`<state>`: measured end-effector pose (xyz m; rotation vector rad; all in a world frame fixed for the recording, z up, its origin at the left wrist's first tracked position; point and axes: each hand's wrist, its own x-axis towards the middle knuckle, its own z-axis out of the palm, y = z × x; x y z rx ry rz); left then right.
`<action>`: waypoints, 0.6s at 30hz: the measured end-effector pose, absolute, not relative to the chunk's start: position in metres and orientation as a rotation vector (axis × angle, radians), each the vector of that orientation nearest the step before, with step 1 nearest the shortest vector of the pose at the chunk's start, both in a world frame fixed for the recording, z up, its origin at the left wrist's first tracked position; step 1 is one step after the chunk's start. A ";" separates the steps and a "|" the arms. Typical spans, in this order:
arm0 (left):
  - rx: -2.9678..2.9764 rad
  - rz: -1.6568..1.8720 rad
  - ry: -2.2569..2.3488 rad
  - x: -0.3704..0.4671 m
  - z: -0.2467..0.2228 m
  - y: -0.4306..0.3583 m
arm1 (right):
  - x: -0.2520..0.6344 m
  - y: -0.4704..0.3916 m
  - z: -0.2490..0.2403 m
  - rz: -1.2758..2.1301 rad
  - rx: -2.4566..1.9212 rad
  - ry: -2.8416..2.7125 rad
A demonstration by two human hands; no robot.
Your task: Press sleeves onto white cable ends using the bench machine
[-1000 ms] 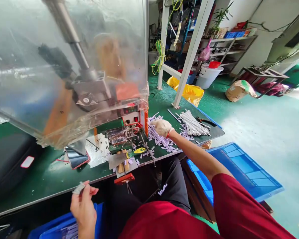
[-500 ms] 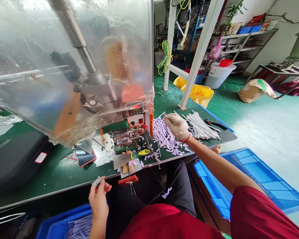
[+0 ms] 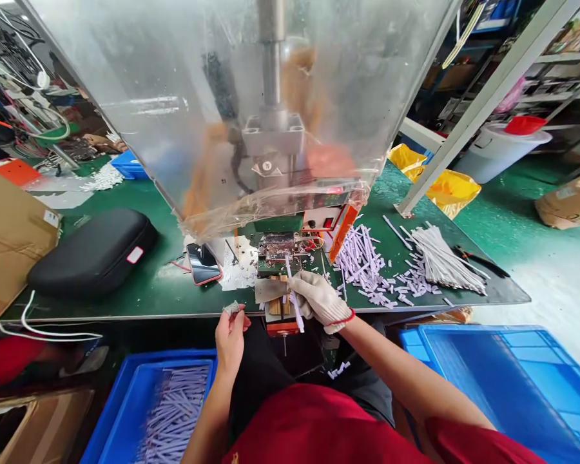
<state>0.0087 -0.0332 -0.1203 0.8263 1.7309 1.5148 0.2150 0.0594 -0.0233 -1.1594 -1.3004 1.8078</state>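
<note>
My right hand (image 3: pixel 318 300), in a white glove, grips a thin white strip (image 3: pixel 292 291) that points up toward the small press fixture (image 3: pixel 283 247) under the clear plastic hood (image 3: pixel 251 96). My bare left hand (image 3: pixel 231 333) pinches a small grey piece (image 3: pixel 231 309) at the table's front edge, just left of the right hand. A metal scraper blade (image 3: pixel 269 289) lies between the hands and the fixture. A heap of short white strips (image 3: pixel 362 261) lies to the right of the fixture.
A bundle of long white strips (image 3: pixel 442 261) lies at the right of the green table (image 3: pixel 125 299). A phone (image 3: pixel 203 263) and a black case (image 3: pixel 94 252) lie to the left. Blue bins stand below: one with strips (image 3: pixel 164 406), another (image 3: pixel 502 380) at right.
My right hand left the heap of strips and came back to the fixture holding one strip. My left hand rose to the table edge. The view swung left.
</note>
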 end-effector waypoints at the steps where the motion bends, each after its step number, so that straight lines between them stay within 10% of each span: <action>1: 0.833 1.499 1.734 0.008 -0.122 -0.034 | 0.210 0.063 -0.027 1.809 -1.162 -1.299; 18: 0.971 1.368 1.823 0.005 -0.132 -0.039 | 0.185 0.087 -0.039 1.849 -1.204 -1.150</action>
